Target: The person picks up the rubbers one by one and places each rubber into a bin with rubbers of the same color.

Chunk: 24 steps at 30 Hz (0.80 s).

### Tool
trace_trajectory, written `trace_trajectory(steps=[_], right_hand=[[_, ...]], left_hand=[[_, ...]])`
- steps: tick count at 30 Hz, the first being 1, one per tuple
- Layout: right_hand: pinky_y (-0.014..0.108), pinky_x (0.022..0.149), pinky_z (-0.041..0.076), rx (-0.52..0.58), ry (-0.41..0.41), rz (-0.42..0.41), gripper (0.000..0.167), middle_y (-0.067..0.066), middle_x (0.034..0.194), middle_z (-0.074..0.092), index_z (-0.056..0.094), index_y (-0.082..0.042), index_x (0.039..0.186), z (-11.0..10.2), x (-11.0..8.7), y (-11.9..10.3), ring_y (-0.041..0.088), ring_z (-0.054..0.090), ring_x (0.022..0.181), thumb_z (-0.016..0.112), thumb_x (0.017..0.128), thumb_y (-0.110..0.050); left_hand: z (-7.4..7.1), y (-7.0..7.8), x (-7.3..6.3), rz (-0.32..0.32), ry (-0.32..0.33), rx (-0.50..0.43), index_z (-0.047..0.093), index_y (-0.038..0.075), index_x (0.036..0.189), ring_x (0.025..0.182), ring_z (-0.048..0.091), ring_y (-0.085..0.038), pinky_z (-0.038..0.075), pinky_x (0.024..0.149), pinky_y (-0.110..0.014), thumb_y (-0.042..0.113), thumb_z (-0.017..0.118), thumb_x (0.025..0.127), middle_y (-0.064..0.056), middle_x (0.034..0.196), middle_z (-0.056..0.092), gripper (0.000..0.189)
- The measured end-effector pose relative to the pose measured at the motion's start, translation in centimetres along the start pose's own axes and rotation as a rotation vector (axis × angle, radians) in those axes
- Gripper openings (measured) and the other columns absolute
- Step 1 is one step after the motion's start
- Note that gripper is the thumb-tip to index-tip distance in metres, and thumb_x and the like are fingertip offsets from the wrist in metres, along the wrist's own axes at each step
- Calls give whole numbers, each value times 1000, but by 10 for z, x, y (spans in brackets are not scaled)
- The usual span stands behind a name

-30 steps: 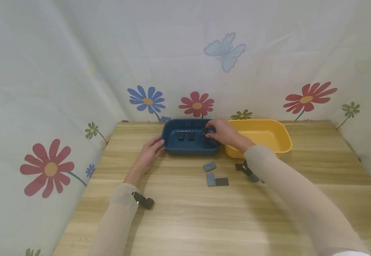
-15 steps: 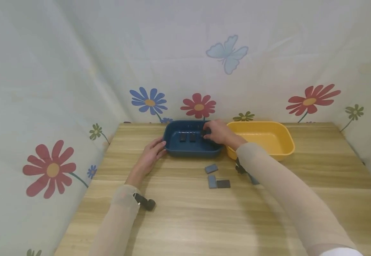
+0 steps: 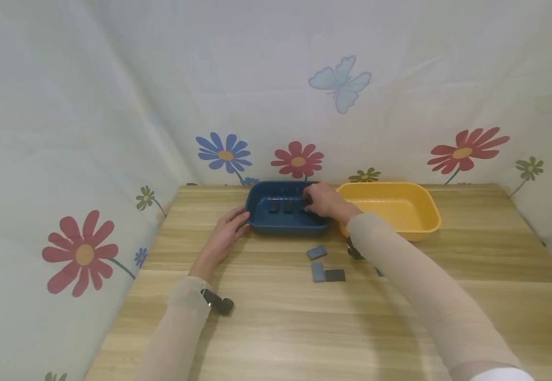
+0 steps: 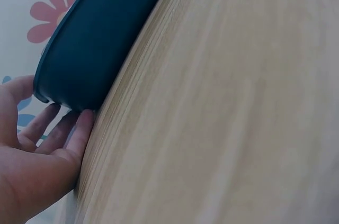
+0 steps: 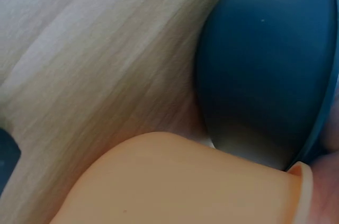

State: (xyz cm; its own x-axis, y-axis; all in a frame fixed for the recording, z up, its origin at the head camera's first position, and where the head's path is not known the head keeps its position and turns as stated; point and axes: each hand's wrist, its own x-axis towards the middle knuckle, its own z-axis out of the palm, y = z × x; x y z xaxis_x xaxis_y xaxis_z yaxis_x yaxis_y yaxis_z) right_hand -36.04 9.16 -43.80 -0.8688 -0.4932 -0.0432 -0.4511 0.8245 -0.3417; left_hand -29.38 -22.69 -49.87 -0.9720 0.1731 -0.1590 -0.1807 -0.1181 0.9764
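Note:
A dark blue plastic tub (image 3: 287, 230) stands at the back of the table. My left hand (image 3: 226, 233) is at its left end; in the left wrist view the thumb touches the rim and the extended fingertips meet the outer wall. My right hand (image 3: 325, 200) reaches over the tub's right end with fingers bent down inside, pinching a small dark tile (image 3: 306, 204) low over the floor. To the left of it, a dark tile (image 3: 288, 206) and another dark tile (image 3: 274, 206) lie side by side. In the right wrist view the tub wall hides the fingertips.
A yellow tub (image 3: 390, 211) adjoins the blue one on the right, under my right wrist. On the wooden table lie two grey-blue tiles (image 3: 318, 272) and a black tile (image 3: 335, 275). Another piece (image 3: 379, 272) shows partly behind the right sleeve. A flowered cloth hangs behind.
My right hand has lowered slightly into the blue tub with the dark tile, and its forearm has shifted left. The left hand keeps its place. The whole head view has drifted slightly.

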Motion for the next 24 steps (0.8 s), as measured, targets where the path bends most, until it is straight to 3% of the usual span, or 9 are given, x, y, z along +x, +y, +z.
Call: trace_trajectory(steps=[16, 24], right_hand=[[45, 101, 58, -78, -42, 6, 37, 13, 117, 75, 73, -2, 127, 4, -3, -1, 28, 67, 101, 82, 95, -20], [49, 110, 52, -8, -15, -69, 48, 19, 128, 72, 69, 3, 132, -14, -10, -3, 35, 65, 117, 84, 93, -21]], left_hand=[[4, -3, -3, 19, 7, 13, 43, 3, 160, 145, 51, -28, 49, 113, -34, 24, 60, 111, -14, 163, 44, 56], [5, -2, -7, 17, 14, 1, 42, 3, 160, 146, 50, -29, 48, 114, -34, 23, 59, 111, -16, 163, 44, 56]])
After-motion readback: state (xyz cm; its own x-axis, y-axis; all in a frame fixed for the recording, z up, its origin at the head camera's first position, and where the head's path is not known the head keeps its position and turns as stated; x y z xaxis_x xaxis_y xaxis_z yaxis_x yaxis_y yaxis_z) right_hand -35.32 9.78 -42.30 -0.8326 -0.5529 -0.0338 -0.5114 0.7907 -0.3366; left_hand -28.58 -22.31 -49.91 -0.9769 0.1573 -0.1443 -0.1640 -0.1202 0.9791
